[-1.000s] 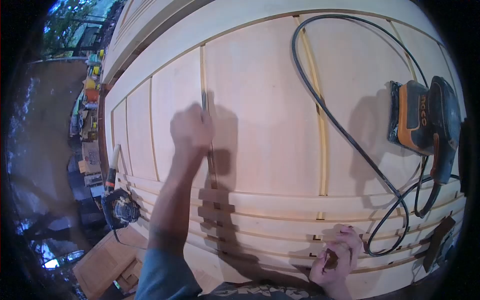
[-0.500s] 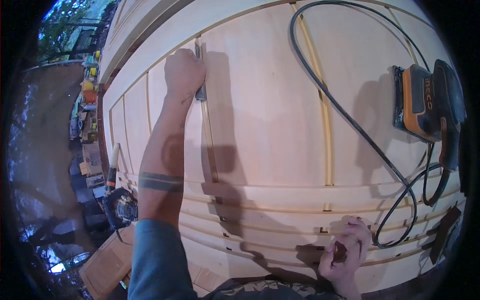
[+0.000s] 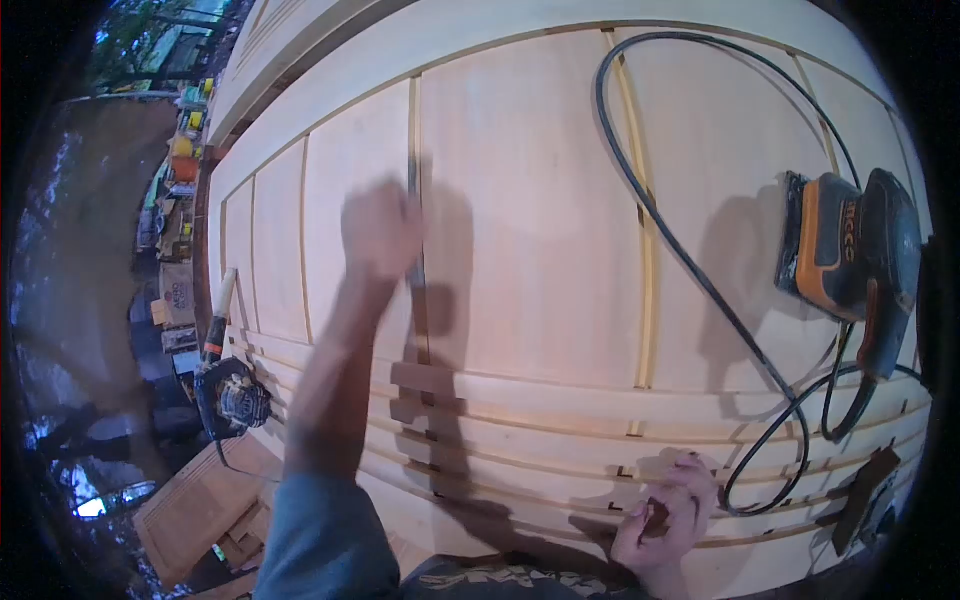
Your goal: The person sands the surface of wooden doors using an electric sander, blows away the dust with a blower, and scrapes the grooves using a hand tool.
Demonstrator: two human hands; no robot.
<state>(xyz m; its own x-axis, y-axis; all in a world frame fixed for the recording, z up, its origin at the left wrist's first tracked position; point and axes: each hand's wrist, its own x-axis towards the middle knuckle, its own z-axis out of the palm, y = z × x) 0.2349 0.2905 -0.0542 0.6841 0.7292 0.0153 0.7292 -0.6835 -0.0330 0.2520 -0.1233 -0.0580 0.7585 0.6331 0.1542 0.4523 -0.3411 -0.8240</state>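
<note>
My left hand, blurred by motion, is closed around a narrow dark strip. The strip lies along a groove between two panels of a large pale wooden piece. Near the bottom edge, my right hand rests over the parallel wooden slats with curled fingers. A brownish patch shows between its thumb and fingers; I cannot make out whether it is an object.
An orange and black sander stands at the right, its black cable looping over the panels. Another power tool lies at the left edge. A dark block is at lower right, and wooden pieces are at lower left.
My left hand slid forward along the groove with the strip, then came back toward me. My right hand stays over the slats with its fingers curled. The view has shifted slightly.
</note>
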